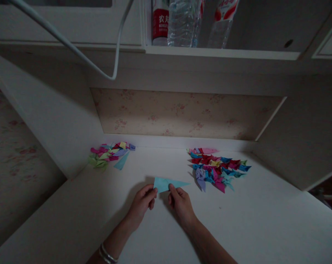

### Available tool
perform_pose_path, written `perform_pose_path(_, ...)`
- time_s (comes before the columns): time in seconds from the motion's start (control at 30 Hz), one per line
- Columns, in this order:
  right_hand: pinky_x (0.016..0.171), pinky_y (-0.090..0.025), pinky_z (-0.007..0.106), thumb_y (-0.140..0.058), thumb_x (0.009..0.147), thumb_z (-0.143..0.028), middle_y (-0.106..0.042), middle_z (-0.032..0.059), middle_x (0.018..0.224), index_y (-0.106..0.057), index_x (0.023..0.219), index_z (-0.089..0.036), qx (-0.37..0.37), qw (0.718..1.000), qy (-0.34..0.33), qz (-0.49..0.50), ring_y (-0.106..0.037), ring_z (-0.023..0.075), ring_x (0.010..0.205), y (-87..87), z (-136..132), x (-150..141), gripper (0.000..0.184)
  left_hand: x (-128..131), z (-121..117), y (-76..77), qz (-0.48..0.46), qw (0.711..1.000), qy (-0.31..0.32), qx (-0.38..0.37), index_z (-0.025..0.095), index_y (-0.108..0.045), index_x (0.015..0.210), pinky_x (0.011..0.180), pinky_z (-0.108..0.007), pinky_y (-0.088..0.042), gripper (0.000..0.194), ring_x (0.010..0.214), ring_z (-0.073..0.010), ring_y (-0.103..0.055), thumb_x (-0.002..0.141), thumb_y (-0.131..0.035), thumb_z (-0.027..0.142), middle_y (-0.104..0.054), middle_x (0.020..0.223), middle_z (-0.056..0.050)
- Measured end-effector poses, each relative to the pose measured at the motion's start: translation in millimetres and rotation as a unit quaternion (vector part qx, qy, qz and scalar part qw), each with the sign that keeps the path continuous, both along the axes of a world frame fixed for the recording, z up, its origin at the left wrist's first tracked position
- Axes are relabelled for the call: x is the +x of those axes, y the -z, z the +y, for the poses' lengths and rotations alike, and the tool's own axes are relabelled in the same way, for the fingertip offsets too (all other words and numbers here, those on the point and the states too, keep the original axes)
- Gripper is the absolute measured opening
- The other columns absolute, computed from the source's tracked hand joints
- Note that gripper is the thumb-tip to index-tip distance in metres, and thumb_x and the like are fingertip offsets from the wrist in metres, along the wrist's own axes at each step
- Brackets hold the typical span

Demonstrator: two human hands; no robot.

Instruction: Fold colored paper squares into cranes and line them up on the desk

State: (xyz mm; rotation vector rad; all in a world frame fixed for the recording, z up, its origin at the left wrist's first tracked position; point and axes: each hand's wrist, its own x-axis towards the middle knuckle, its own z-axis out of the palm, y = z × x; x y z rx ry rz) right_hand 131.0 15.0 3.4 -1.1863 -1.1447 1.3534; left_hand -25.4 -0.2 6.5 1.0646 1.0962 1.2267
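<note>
A light-blue sheet of origami paper (163, 184), folded into a long pointed shape, is held just over the white desk, its tip toward the right. My left hand (144, 198) pinches its wide left end between thumb and curled fingers. With the thumb on top, my right hand (180, 202) grips the lower edge near the middle. Beyond my right hand lie rows of folded paper figures (215, 168) in blue, red, pink and purple. Another heap of folded paper pieces (111, 153) sits at the back left, with a light-blue folded strip (122, 161) at its front.
The white desk (166, 234) is bounded by side panels and a flowered back wall (179, 113). Overhead, a shelf (223, 54) holds plastic bottles (182, 25). A pale cable (80, 55) hangs down in a loop at the upper left.
</note>
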Motion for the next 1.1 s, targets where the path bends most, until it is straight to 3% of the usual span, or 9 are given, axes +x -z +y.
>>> perform_pose_path(0.17, 0.042, -0.027, 0.022, -0.055, 0.079, -0.063, -0.044, -0.0040, 0.041, -0.052, 0.051, -0.017, -0.003, 1.000, 0.003, -0.001, -0.038, 0.0079, 0.038, 1.9, 1.5, -0.1, 0.054, -0.2, 0.1, -2.0, 0.010, 1.000, -0.004, -0.006, 0.015, -0.062, 0.094, 0.042, -0.019, -0.027, 0.032, 0.046, -0.0061, -0.037, 0.079, -0.062, 0.043, -0.045, 0.062, 0.005)
perform_pose_path(0.33, 0.041, -0.025, 0.023, -0.057, 0.078, -0.063, -0.044, -0.0039, 0.041, -0.051, 0.051, -0.017, -0.023, 0.998, 0.013, 0.057, -0.036, 0.0073, 0.038, -1.7, 1.3, 0.6, 0.053, 0.9, -3.7, -7.6, 0.023, 1.000, 0.002, -0.001, 0.015, -0.060, 0.104, 0.043, -0.019, -0.026, 0.037, 0.047, -0.0066, -0.036, 0.077, -0.065, 0.040, -0.045, 0.060, 0.006)
perform_pose_path(0.5, 0.041, -0.024, 0.023, -0.059, 0.077, -0.062, -0.045, -0.0039, 0.042, -0.051, 0.052, -0.017, -0.021, 0.997, 0.014, 0.070, -0.036, 0.0074, 0.038, -3.0, 1.2, 1.3, 0.052, 1.8, -3.2, -6.5, 0.028, 0.999, 0.020, -0.002, 0.015, -0.061, 0.082, 0.043, -0.020, -0.025, 0.027, 0.046, -0.0064, -0.035, 0.079, -0.062, 0.042, -0.045, 0.059, 0.005)
perform_pose_path(0.63, 0.042, -0.024, 0.023, -0.058, 0.077, -0.063, -0.045, -0.0035, 0.042, -0.052, 0.052, -0.017, -0.013, 0.998, 0.012, 0.061, -0.036, 0.0071, 0.039, -4.1, 0.6, 1.0, 0.053, 1.7, -2.8, -3.7, 0.043, 0.999, 0.024, -0.016, 0.016, -0.054, 0.064, 0.044, -0.021, -0.023, 0.036, 0.044, -0.0067, -0.033, 0.080, -0.059, 0.047, -0.043, 0.051, 0.005)
perform_pose_path(0.93, 0.042, -0.025, 0.023, -0.061, 0.076, -0.062, -0.047, -0.0031, 0.044, -0.052, 0.053, -0.016, -0.011, 0.996, 0.003, 0.083, -0.037, 0.0069, 0.040, -5.6, -0.4, 0.7, 0.052, 1.4, -5.3, -5.1, 0.022, 1.000, 0.018, -0.004, 0.015, -0.059, 0.071, 0.043, -0.021, -0.024, 0.032, 0.045, -0.0067, -0.036, 0.080, -0.059, 0.045, -0.049, 0.058, 0.003)
perform_pose_path(1.1, 0.039, -0.026, 0.022, -0.070, 0.071, -0.053, -0.049, -0.0040, 0.048, -0.054, 0.060, -0.016, -0.018, 0.988, -0.016, 0.150, -0.038, 0.0070, 0.041, -2.5, -0.1, 1.9, 0.042, 3.1, -7.0, -9.6, 0.000, 1.000, 0.016, -0.006, 0.015, -0.060, 0.074, 0.044, -0.020, -0.028, 0.031, 0.047, -0.0070, -0.038, 0.079, -0.060, 0.045, -0.052, 0.063, 0.002)
